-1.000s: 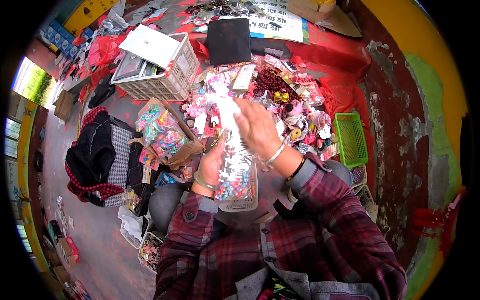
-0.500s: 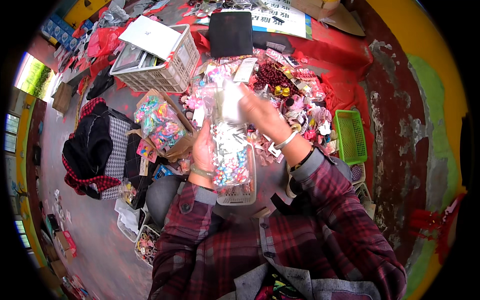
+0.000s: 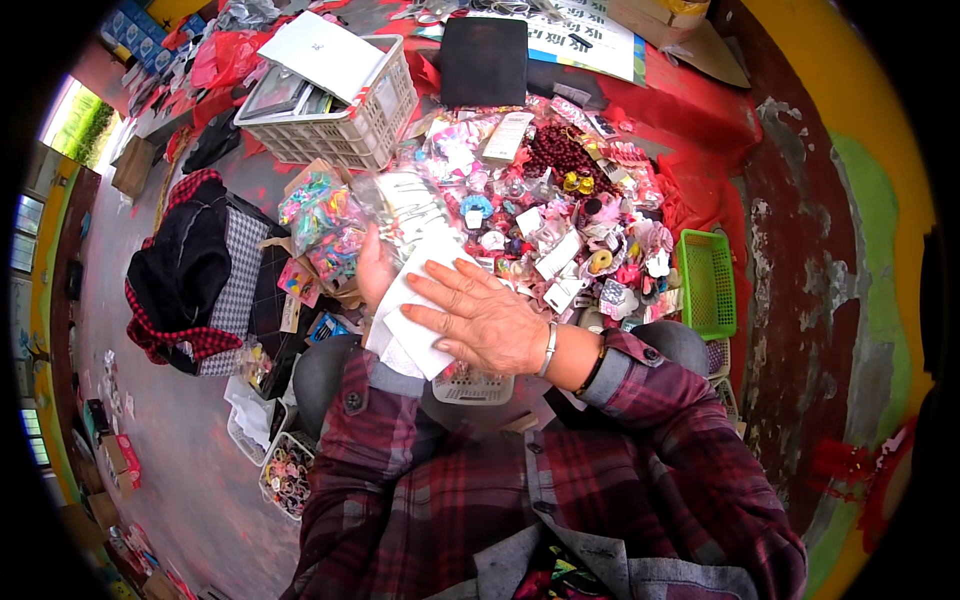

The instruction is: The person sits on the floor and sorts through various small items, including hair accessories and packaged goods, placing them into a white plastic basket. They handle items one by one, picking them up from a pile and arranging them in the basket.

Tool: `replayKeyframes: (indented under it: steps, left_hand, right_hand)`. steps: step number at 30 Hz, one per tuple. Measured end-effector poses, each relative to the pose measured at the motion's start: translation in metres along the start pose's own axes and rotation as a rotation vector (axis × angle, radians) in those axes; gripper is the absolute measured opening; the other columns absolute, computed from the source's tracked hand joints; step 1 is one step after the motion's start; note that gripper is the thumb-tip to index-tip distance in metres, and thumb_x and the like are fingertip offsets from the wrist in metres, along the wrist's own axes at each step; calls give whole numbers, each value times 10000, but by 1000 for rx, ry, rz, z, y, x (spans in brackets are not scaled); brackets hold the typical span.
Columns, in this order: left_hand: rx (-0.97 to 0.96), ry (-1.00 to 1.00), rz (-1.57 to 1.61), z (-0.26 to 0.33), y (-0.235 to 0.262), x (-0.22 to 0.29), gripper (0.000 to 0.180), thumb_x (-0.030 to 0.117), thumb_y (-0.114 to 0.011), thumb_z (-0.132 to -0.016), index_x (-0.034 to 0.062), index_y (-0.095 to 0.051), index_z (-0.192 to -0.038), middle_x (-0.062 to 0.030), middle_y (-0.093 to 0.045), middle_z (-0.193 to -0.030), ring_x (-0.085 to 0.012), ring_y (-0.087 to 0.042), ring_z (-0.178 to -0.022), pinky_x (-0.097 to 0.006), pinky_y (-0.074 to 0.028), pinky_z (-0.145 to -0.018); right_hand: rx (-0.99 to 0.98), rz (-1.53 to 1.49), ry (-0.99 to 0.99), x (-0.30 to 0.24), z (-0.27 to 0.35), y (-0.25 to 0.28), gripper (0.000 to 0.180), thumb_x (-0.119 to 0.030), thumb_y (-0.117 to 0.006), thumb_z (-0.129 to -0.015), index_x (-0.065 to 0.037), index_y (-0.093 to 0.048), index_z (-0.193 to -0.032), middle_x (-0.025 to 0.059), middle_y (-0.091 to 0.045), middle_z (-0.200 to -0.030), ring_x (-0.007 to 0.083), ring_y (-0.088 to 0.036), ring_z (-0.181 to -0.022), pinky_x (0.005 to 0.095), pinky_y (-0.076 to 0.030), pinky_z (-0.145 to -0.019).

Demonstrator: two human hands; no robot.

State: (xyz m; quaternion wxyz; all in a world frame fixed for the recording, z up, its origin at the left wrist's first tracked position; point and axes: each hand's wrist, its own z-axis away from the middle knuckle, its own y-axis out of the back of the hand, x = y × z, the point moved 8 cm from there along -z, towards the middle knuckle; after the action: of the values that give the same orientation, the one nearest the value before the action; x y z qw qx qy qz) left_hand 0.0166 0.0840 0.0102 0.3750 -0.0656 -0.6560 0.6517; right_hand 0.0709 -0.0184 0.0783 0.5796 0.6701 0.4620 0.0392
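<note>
White card [image 3: 420, 300] now hides the clear packet and most of the gripping left hand [image 3: 374, 268], right hand [image 3: 485, 320] lying flat, open, across it.

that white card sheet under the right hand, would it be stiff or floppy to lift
Probably floppy: the white card sheet looks thin and bows over the left hand beneath it. Likely light, since the right hand rests flat on it without gripping. Its clear wrapped upper part looks glossy, so it may slip.
</note>
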Motion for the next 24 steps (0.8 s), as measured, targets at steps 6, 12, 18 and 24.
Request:
replayKeyframes:
  steps: [6,12,18,24]
  left_hand:
    - [149,26,-70,6,17,-29,555,439,-312,-959,38,-412,-1330,-176,-526,-1255,-323,-524,-1147,-476,-408,-989]
    - [36,207,124,13,-21,-26,588,494,-358,-939,45,-427,-1312,-176,-541,-1221,-305,-560,-1080,-462,-472,-907]
    - [-30,75,28,14,-5,-41,522,402,-377,-962,65,-372,-1361,-127,-488,-1306,-256,-497,-1181,-405,-414,-994]
    - [-196,43,-38,9,-8,-51,484,336,-337,-987,37,-339,-1368,-100,-454,-1329,-235,-480,-1185,-367,-396,-1003]
  right_hand:
    - [139,16,-201,56,-6,12,452,-295,-369,-968,-137,-387,-1392,156,-293,-1469,347,-205,-1383,479,-151,-1123]
    - [38,-15,-63,7,-3,2,509,-236,-482,-909,-147,-374,-1398,140,-265,-1485,325,-221,-1384,477,-169,-1121]
    - [164,152,-183,44,-7,25,515,-231,-479,-915,-132,-359,-1406,136,-255,-1491,336,-207,-1386,493,-167,-1115]
    - [347,154,-292,76,6,43,529,-242,-469,-927,-66,-338,-1408,189,-273,-1471,364,-220,-1375,460,-190,-1111]
